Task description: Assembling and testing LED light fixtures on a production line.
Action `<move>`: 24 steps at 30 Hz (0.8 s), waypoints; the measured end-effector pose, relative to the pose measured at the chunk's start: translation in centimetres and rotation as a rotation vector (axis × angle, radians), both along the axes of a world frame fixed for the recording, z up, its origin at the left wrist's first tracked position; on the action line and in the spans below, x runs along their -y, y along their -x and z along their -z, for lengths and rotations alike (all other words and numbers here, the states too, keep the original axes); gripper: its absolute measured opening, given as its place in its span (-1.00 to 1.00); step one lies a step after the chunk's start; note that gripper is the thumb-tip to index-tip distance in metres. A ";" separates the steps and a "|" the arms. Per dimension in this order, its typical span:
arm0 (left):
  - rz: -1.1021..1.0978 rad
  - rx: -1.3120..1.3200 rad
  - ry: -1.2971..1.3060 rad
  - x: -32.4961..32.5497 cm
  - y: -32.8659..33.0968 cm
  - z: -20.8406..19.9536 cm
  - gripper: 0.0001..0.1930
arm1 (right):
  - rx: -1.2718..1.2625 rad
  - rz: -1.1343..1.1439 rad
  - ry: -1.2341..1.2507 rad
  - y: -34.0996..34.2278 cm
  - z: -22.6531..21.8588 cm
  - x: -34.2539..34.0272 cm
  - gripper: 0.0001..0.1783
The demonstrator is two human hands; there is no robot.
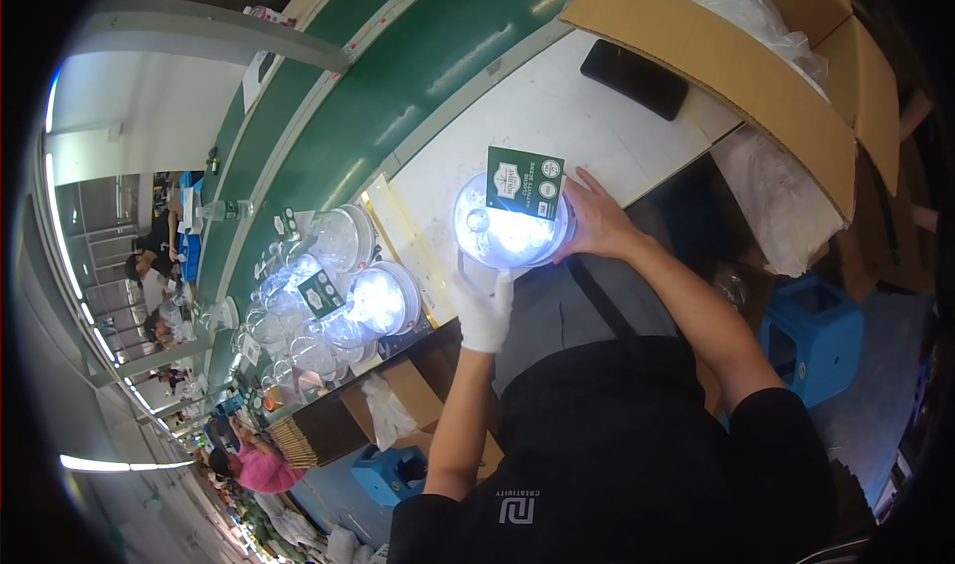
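A transparent domed light ornament (pixel 512 238), glowing bright white inside, is held over the white worktable (pixel 438 206) in front of me. A green square card tag (pixel 524 182) with white print lies against its far side. My left hand (pixel 483 310), in a white glove, grips the lower left of the ornament's rim. Bare, my right hand (pixel 597 218) is curled around its right side, thumb and fingers apart against the base. Glare hides what is inside the dome.
Several similar domes (pixel 343 241) crowd the table to the left, a lit one (pixel 380 300) among them. A black phone (pixel 634 79) lies beyond my right hand, near an open cardboard box (pixel 716 67). A green conveyor (pixel 438 72) runs behind. Blue stools (pixel 811 340) stand below.
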State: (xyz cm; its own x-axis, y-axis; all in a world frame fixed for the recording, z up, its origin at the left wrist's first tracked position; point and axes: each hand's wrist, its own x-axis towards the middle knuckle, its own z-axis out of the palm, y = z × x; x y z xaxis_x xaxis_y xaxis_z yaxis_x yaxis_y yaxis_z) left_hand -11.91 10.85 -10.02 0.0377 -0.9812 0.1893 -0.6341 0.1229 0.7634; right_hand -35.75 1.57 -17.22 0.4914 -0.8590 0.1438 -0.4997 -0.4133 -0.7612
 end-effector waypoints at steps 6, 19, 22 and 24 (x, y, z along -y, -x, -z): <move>0.459 0.615 0.472 1.1 2.0 -8.9 -0.55 | -0.062 -0.029 -0.071 0.0 -1.1 0.1 0.66; 0.632 1.224 0.271 8.5 8.6 -9.1 -0.58 | -0.086 0.057 -0.011 -0.9 -1.5 -0.6 0.64; 0.609 1.572 0.151 8.4 10.3 -8.0 -0.51 | -0.115 0.083 0.010 -0.9 -1.1 -0.6 0.61; 0.613 1.638 0.193 7.9 10.4 -6.2 -0.46 | -0.121 0.097 0.040 -0.9 -0.3 -0.6 0.59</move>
State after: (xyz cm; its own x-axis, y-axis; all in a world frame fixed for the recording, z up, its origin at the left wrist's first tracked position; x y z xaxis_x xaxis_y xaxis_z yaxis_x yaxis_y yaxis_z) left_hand -22.28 2.93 -3.86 -0.6259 -0.7407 -0.2441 -0.4967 0.6199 -0.6075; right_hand -34.85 2.18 -16.97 0.4221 -0.8981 0.1236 -0.6257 -0.3873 -0.6771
